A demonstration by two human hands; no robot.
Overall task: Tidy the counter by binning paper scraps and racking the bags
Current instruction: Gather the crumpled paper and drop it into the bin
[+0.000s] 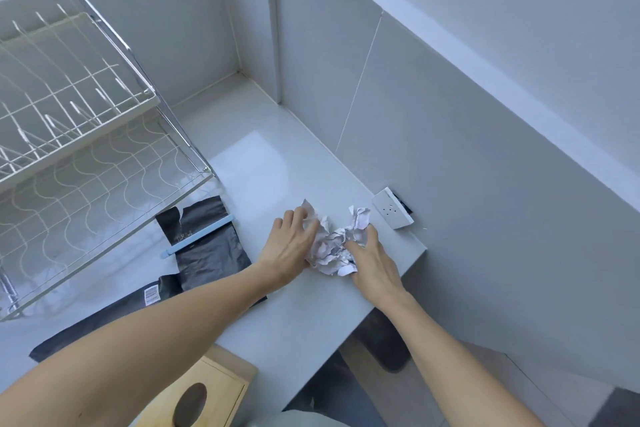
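Observation:
A heap of crumpled white paper scraps [334,241] lies on the pale counter [263,163] near its right end. My left hand [289,250] presses against the heap's left side with the fingers curled onto it. My right hand [372,258] closes on it from the right. Both hands squeeze the scraps together between them. Left of my left forearm, black bags [207,246] lie flat on the counter, one with a light blue clip [197,236] across it. A second black bag [152,302] is partly hidden under my forearm. A white wire rack [69,135] stands at the left.
A white wall socket [393,208] sits low on the tiled wall just beyond the scraps. A wooden box with an oval hole [204,395] rests at the counter's front edge. Below the counter's right end, a dark object [388,343] shows on the floor.

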